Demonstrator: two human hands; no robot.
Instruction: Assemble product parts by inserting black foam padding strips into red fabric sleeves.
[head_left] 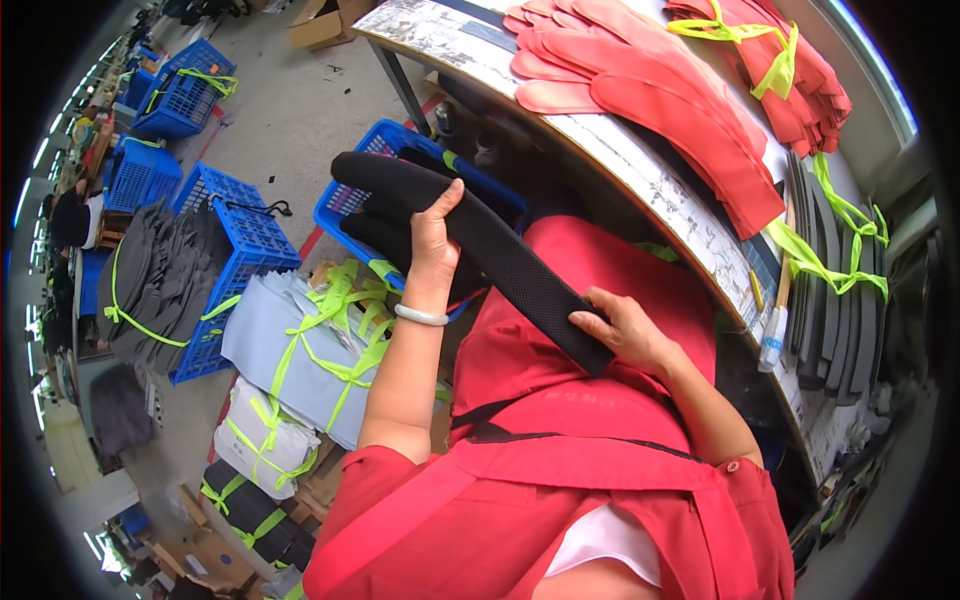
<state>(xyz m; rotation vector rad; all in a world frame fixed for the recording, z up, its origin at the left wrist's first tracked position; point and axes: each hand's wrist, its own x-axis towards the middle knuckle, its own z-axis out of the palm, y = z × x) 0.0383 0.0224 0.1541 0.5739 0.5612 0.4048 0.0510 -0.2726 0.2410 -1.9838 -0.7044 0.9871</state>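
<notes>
A long black mesh-textured fabric strip (515,265) with a rounded far end stretches slantwise across my lap, over the red apron (600,260). My left hand (437,235) is closed round it toward the rounded end, thumb on top. Near the other, narrower end my right hand (622,325) pinches its edge between thumb and fingers. Beneath the rounded end stands a blue plastic basket (335,205) with more black pieces (385,238) in it, partly hidden by the strip and my left arm.
At the right, a worn white table (640,180) carries fanned red pieces (640,75), a tied red bundle (810,105), tied dark strips (840,290) and a marker-like tube (773,340). Left are blue crates (260,235), grey pieces (160,280) and a tied light-grey bundle (290,335).
</notes>
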